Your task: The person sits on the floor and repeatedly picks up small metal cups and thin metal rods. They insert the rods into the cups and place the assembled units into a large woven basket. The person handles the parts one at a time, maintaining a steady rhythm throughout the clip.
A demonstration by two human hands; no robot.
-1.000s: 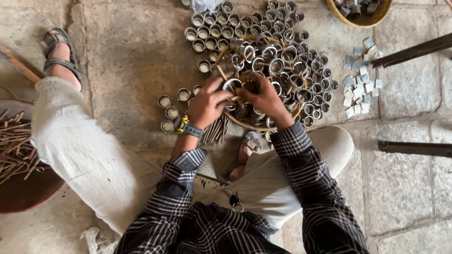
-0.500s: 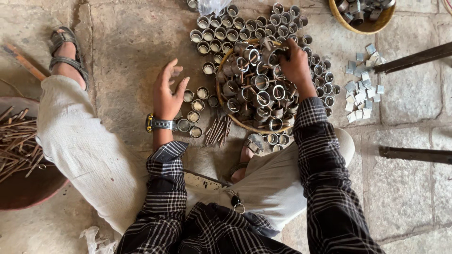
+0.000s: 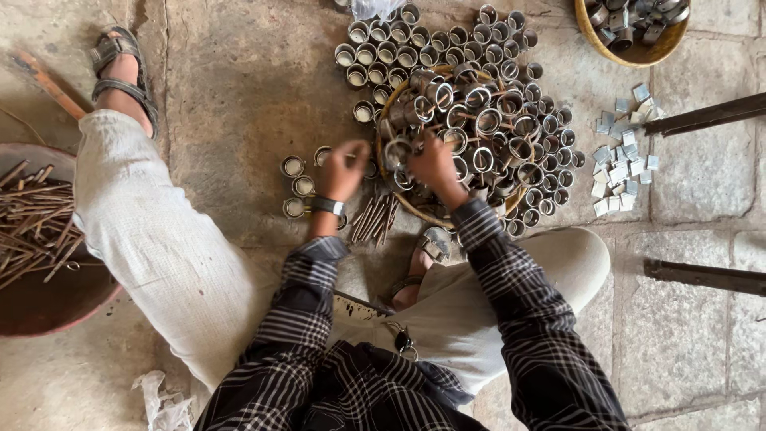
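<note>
Sitting on the stone floor (image 3: 239, 96), both hands work at the near-left rim of the round basket (image 3: 395, 199) heaped with short metal rings (image 3: 487, 120). Left hand (image 3: 345, 169): fingers curled, blurred, just outside the rim; can't tell what it holds. Right hand (image 3: 435, 164): inside the rim, fingers bent down onto the rings; grip not readable either. More rings stand upright in rows (image 3: 383, 48) beyond the basket and a few cups (image 3: 295, 175) sit left of the left hand. Bundle of thin rods (image 3: 375, 219) lies just under the wrists, blocking the near edge. Open floor is left of the basket. Small metal squares (image 3: 618, 168) crowd the right, dark bars (image 3: 702, 116) beyond them. Bowl of sticks (image 3: 32, 231) far left.
</note>
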